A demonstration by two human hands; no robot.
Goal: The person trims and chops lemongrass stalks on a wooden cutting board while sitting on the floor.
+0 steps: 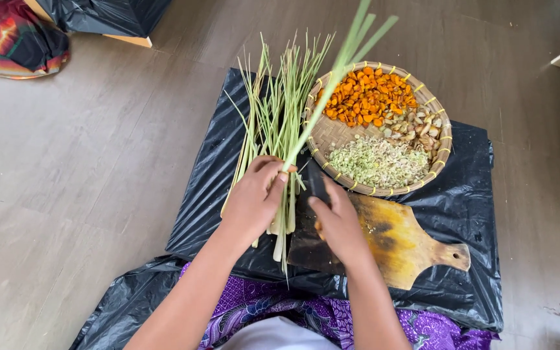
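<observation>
Near the middle of the frame, the left hand [254, 198] is closing its fingers around one lemongrass stalk [332, 84], gripping it near the pale root end while the green leaves are slanting up toward the top centre of the frame. Just right of it, the right hand [339, 223] is wrapping its fingers shut around the handle of a knife [317, 181], whose dark blade is pointing up toward the basket and sitting close to the held stalk.

Under the right hand a worn wooden cutting board [400, 243] is lying on a black plastic sheet [468, 194], its handle pointing to the lower right. Left of the board, a bundle of lemongrass [273, 110] is lying on the sheet, leaves fanning toward the top of the frame, partly beneath the left hand.

Above the board, a round woven basket [332, 136] is holding three heaps: orange turmeric pieces [371, 97] at the top, pale brownish root pieces [416, 126] on the right, and chopped lemongrass [377, 162] at the bottom.

At the bottom of the frame, purple patterned cloth [306, 314] is covering the person's lap.
</observation>
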